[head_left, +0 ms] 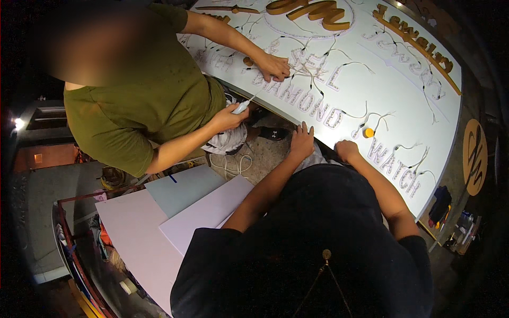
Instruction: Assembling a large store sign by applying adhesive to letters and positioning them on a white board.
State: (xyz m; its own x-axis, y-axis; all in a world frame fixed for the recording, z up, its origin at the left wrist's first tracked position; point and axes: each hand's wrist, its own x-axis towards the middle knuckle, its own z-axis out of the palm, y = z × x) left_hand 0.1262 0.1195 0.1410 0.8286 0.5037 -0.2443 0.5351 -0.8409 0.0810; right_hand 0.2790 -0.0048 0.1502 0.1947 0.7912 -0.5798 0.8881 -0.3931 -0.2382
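My left hand [302, 142] lies at the near edge of a large white sign panel [382, 79], fingers stretched out over the rim. Farther right along the same edge, my right hand [347, 151] rests in a closed fist, and nothing shows in it. Closest to it are a small yellow-orange round piece [368, 133] and a row of letter-shaped light strips [395, 167] with thin wires. Another such row [313, 103] runs beyond my left hand. Across from me, a co-worker's hand [273, 68] touches a bundle of wires [307, 71].
The co-worker's other hand [229, 117] holds a white-handled tool [242, 107] with a thin tip. Gold raised lettering [419, 45] stands along the panel's far side. Pale flat sheets [132, 228] lie at left. A white cable [233, 168] trails on the floor.
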